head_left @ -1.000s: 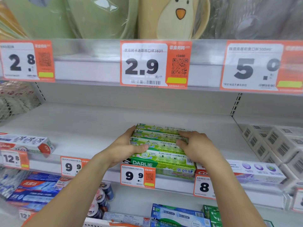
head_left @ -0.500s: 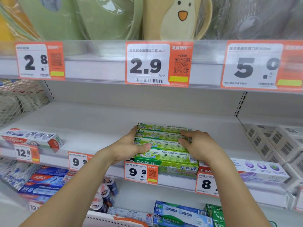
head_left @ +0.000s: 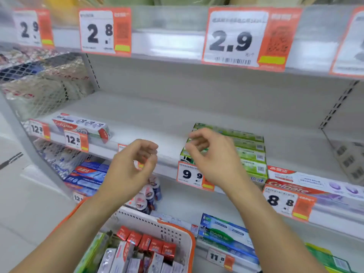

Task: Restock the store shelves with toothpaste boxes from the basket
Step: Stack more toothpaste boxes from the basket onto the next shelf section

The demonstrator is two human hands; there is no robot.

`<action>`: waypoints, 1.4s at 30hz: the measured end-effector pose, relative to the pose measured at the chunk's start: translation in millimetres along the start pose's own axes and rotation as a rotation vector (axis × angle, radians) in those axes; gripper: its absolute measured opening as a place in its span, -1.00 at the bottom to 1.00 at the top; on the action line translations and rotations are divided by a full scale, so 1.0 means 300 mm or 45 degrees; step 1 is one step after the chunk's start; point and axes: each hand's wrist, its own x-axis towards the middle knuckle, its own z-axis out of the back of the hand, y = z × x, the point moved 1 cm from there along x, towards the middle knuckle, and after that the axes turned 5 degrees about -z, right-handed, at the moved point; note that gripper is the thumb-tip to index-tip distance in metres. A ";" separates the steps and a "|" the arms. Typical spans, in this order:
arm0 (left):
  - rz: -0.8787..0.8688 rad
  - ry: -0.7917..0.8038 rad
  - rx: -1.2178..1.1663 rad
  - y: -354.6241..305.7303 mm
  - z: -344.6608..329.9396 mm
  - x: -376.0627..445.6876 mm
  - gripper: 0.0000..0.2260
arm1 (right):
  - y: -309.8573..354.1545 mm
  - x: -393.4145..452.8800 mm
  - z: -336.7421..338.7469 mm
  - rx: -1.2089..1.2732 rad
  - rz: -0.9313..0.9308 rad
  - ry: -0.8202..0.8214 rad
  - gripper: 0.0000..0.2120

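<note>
A stack of green toothpaste boxes point(head_left: 250, 152) lies on the middle shelf point(head_left: 149, 123) above the 9.9 price tag. My right hand point(head_left: 212, 156) hovers just in front of the stack's left end, fingers loosely curled, holding nothing. My left hand point(head_left: 132, 168) is further left in front of the shelf edge, also empty with fingers apart. Below, a white basket with an orange rim point(head_left: 177, 231) holds several red-ended and white toothpaste boxes point(head_left: 145, 249) plus a green box at its left.
A Colgate box point(head_left: 82, 126) lies at the shelf's left above a 12.8 tag. A red and white Colgate box point(head_left: 307, 184) sits right of the green stack. Blue boxes point(head_left: 226, 235) fill the lower shelf. A wire mesh divider point(head_left: 41, 89) bounds the left side.
Both hands have let go of the green stack and pulled back toward me. The view has swung left and down, bringing the basket into sight.
</note>
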 end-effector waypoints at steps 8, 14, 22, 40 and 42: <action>0.720 0.546 0.462 0.523 0.075 -0.505 -0.84 | -0.022 -0.232 -0.630 -0.213 -0.020 1.067 -0.87; 0.966 0.724 0.672 0.732 0.166 -0.837 -0.54 | -0.182 -0.418 -0.952 -0.424 -0.247 1.415 -0.69; 1.095 0.738 0.740 0.845 0.218 -0.962 -0.28 | -0.275 -0.444 -1.141 -0.644 0.079 1.640 -0.07; 1.191 0.946 0.025 0.760 0.052 -0.821 -0.53 | -0.299 -0.254 -0.960 -0.158 -0.596 1.677 -0.36; 1.281 0.971 0.090 0.760 0.047 -0.831 -0.52 | -0.352 -0.297 -0.946 -0.438 -0.491 1.668 -0.33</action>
